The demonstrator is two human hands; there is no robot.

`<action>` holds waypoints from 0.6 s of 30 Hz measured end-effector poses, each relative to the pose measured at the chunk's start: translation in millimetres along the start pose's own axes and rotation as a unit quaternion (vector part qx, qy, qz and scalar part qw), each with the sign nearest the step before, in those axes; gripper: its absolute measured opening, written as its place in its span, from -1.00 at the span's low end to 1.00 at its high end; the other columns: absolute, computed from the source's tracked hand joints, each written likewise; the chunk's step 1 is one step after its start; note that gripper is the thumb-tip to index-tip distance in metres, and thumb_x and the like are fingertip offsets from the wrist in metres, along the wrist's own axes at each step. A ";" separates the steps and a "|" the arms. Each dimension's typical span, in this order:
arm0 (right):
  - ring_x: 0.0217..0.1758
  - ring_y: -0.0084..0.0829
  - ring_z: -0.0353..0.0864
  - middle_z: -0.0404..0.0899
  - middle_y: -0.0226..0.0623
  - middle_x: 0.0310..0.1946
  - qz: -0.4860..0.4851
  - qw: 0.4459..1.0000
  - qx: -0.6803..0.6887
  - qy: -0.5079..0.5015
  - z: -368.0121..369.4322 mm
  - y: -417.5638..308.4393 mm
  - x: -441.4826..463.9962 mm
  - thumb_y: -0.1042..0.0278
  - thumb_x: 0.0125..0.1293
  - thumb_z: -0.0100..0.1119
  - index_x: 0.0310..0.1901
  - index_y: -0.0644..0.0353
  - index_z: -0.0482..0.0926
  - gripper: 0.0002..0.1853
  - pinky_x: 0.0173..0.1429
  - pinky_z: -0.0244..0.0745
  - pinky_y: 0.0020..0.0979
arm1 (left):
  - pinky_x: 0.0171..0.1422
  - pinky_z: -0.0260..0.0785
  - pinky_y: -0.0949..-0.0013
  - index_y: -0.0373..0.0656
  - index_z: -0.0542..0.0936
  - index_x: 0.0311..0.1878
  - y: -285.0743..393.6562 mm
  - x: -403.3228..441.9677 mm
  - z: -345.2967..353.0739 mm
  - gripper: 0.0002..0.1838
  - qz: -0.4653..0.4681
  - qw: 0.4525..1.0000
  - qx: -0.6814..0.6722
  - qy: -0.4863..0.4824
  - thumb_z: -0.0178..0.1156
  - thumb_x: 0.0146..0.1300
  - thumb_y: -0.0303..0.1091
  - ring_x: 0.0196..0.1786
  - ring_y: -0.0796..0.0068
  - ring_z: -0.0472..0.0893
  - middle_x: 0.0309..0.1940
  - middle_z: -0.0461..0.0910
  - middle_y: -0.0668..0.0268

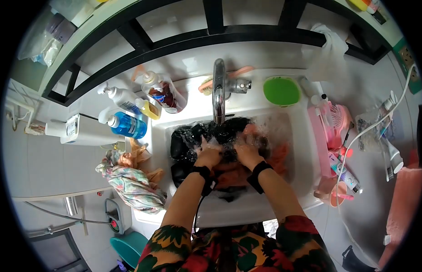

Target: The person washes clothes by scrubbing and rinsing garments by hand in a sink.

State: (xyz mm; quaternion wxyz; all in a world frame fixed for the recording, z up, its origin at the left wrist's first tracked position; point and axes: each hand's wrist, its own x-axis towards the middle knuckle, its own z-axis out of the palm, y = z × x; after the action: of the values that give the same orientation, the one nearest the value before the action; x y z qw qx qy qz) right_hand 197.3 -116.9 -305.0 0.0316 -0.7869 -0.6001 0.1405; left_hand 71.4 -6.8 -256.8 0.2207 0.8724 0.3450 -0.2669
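Note:
Both of my hands are in the water of a white sink [206,219], among soaked clothes. My left hand [209,154] rests on black cloth [184,144], its visible fingers spread and partly covered by splashing water. Close beside it, my right hand [248,153] presses into the wet laundry near an orange-red cloth [231,177]. Water and foam hide the fingers of that hand. Each wrist wears a black band. Above the hands hangs the chrome faucet [219,97]; whether water runs from it I cannot tell.
Blue [131,127] and white pump bottles [122,99] stand left of the basin. Patterned cloth [134,186] drapes its left edge. Behind are a brush [205,86] and a green dish [282,90]. A pink organizer [326,136] and a white cable [356,140] lie at the right.

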 end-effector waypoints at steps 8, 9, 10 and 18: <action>0.33 -0.06 0.01 0.11 -0.20 0.26 -0.036 0.985 0.161 0.054 -21.7 7.3 -29.1 0.53 0.08 -0.05 0.08 0.20 0.33 -0.56 0.13 0.32 -0.13 | 0.27 0.11 0.13 0.12 0.43 0.04 -9.4 -36.1 -0.2 -0.66 0.063 0.985 -0.027 0.158 0.00 0.18 -0.14 0.30 0.19 0.16 0.20 0.27 0.31; 0.21 -0.08 0.23 0.29 -0.17 0.14 -0.043 0.987 0.116 0.103 -30.5 3.0 -35.9 0.54 0.09 -0.07 0.02 0.29 0.33 -0.61 0.05 0.39 -0.19 | 0.24 0.16 0.15 0.12 0.44 0.04 -9.7 -42.1 -6.6 -0.67 0.068 0.986 -0.073 0.135 0.00 0.18 -0.14 0.28 0.16 0.20 0.16 0.32 0.28; 0.21 -0.08 0.23 0.29 -0.17 0.14 -0.040 0.987 0.112 0.108 -41.0 1.4 -41.4 0.54 0.09 -0.07 0.02 0.29 0.33 -0.61 0.05 0.39 -0.19 | 0.20 0.21 0.17 0.12 0.44 0.03 -8.1 -48.2 -11.9 -0.67 0.073 0.984 -0.119 0.110 0.00 0.18 -0.14 0.25 0.12 0.23 0.13 0.36 0.25; -0.23 -0.06 0.45 0.45 -0.12 -0.36 -0.035 0.962 0.049 0.265 -169.1 -13.6 -70.6 0.48 0.04 0.03 -0.24 0.19 0.36 -0.80 -0.15 0.34 -0.15 | -0.13 0.37 0.33 -0.21 0.53 -0.19 -17.0 -95.9 -98.8 -0.70 0.231 0.888 -0.315 0.241 0.18 0.10 -0.20 -0.23 0.24 0.58 -0.34 0.58 0.10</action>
State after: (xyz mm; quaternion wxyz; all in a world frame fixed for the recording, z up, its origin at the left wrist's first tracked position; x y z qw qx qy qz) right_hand 211.4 -160.3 -127.0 0.2333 -0.7722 -0.5893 -0.0452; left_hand 30.7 14.3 -125.9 0.4491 0.8497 0.2420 0.1333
